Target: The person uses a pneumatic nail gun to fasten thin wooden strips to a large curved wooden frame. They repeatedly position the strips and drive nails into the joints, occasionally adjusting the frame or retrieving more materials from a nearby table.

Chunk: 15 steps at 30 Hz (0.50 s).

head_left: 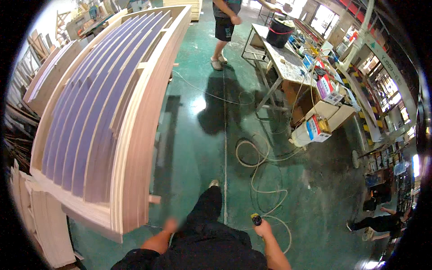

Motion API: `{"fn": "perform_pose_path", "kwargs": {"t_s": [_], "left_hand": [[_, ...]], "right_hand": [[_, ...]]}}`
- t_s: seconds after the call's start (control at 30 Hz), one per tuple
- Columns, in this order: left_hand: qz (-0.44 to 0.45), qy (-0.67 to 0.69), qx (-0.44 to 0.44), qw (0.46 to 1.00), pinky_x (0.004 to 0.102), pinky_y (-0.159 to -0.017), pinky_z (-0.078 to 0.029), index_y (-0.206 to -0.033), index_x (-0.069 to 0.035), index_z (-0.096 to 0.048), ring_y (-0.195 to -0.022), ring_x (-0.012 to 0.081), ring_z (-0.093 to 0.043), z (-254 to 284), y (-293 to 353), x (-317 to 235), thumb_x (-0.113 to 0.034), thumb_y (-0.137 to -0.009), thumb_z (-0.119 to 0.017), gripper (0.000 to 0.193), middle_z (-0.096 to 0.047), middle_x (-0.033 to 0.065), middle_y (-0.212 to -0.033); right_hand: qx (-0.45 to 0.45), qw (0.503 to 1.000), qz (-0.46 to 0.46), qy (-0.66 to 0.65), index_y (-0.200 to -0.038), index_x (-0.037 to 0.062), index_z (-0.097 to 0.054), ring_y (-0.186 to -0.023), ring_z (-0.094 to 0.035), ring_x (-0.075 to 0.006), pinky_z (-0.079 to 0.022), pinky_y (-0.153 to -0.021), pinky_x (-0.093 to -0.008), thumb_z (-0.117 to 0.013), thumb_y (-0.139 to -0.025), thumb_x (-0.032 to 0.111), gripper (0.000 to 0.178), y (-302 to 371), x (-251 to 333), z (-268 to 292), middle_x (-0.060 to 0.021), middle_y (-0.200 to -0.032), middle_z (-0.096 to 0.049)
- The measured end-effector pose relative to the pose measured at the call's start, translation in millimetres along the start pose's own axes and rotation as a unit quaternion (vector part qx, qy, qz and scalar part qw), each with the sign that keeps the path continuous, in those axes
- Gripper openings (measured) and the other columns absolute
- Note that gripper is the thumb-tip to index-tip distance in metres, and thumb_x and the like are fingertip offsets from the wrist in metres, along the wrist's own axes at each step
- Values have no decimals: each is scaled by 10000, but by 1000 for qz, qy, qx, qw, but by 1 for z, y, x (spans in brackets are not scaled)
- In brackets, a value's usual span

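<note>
My right hand (263,228) is closed around a hand tool with a black round end and a yellow part (256,219); its exact kind cannot be made out. A pale hose (284,221) runs along the floor close by that hand, but where it joins is hidden. My left hand (171,224) hangs low at my side, smeared by motion, so its fingers do not show. Nearest to it is the corner of a large curved wooden frame (141,180) with purple-grey panels (83,130) between thin ribs.
Loops of hose (252,153) lie across the green floor (198,157). To the right stands a worktable (288,63) with a black bucket (280,33); a white bucket (302,135) sits below. One person (225,27) stands ahead, another (382,222) at far right. Wooden pieces (49,220) lean at left.
</note>
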<state>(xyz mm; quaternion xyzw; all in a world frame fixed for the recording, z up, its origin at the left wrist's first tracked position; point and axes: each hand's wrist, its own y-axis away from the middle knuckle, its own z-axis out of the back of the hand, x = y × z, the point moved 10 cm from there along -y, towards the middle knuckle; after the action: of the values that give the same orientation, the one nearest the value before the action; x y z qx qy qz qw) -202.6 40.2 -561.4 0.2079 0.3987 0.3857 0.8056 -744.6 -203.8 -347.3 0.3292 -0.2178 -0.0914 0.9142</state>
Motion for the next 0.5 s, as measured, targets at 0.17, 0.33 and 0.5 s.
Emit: {"fn": "perform_pose_path", "kwargs": {"t_s": [0.17,0.33,0.5], "left_hand": [[-2,-164,122,979,471,-857,-550,-1208,-41,-683,-968,342,-707,-47,-53,-110,-246,-993,-596,309,-740,167,-1063],[57,237,-5,970,399,-717,-547,-1212,-50,-641,-820,243,-691,17,-136,-267,-179,-1008,-609,244,-716,85,-916],[105,478,36,871,310,-599,-485,-1173,-66,-630,-735,143,-643,62,-208,-389,-176,-1010,-631,197,-674,51,-878]], "right_hand": [[41,997,-47,34,-1181,55,-724,-1068,-699,-425,-552,-911,-467,-786,-750,402,556,-115,53,82,-246,-1127,-735],[0,1000,-8,-11,-1088,-20,-728,-841,-727,-358,-551,-764,-452,-791,-753,372,519,-231,139,152,-199,-922,-744],[43,998,13,49,-1001,0,-700,-729,-696,-266,-528,-704,-432,-810,-774,351,432,-361,234,209,-141,-776,-707]]}}
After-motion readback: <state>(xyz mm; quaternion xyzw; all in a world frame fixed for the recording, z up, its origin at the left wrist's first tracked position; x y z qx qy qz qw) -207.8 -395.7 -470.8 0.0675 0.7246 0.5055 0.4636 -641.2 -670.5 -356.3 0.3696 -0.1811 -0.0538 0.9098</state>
